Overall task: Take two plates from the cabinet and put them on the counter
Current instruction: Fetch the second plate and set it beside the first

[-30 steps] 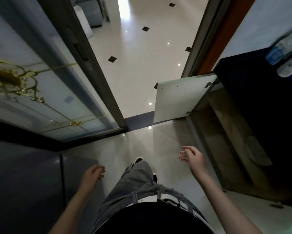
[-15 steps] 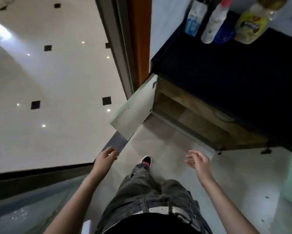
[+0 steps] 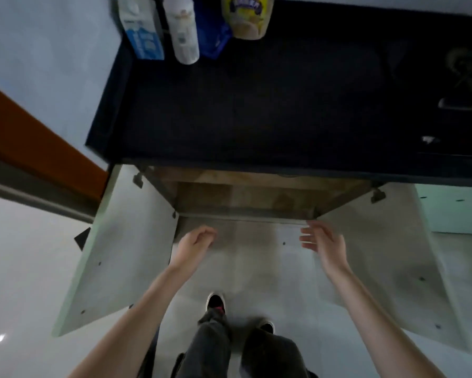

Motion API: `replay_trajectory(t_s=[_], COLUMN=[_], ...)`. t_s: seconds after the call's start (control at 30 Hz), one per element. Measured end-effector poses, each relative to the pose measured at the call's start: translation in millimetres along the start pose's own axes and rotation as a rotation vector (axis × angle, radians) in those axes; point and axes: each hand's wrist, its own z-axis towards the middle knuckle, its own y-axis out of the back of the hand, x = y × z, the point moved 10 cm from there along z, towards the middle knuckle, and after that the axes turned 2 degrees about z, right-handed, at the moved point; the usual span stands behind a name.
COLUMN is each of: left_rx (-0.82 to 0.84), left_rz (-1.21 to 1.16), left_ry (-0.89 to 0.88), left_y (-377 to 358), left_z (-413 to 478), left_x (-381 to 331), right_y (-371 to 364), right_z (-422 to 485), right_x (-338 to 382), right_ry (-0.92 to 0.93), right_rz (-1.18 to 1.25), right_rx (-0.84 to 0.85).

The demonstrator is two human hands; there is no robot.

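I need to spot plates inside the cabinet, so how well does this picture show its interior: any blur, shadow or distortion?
Head view: the cabinet interior is dim, shadowed under the dark counter, and no plates can be made out; motion blur softens both the left hand and right hand; wide-angle distortion splays the open doors outward.

A: Dim overall. The black surface [image 3: 256, 105] is nearly featureless, and the cabinet [image 3: 243, 197] interior sits in brown shadow.

B: One glare spot on the glossy floor [image 3: 1, 338]. Bottles [image 3: 184, 31] are smeared with blur; wide-angle bending splays the doors [image 3: 115, 255].
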Motion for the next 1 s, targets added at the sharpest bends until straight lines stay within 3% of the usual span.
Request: replay_trajectory(t_s=[0.23, 0.53, 0.7, 0.8, 0.9, 1.0], left_rx=[0.088, -0.033, -0.166, -0.220, -0.225, -0.225], left_rz=[0.062, -0.147, 0.009, 0.035, 0.126, 0.231], left_ry=[-0.212, -0.495, -0.613, -0.558, -0.538, -0.547], left_y=[-95, -124, -131, -132, -141, -150], left_z=[159, 326, 377, 397, 407, 412], left_x=[-7, -16, -42, -49, -53, -58], right_y=[-20, -41, -53, -47, -54, -60], right_z=[160, 317, 368, 389, 395, 398], right_x=[-44, -87, -76, -82, -78, -70], right_ry=[0.178, 0.353, 0.477, 0.432, 0.409, 0.480], right_rz=[0.055, 0.277, 0.170, 0.251, 0.268, 0.098], right_rx=[-0.007, 0.009, -0.042, -0.062, 0.023, 0.031])
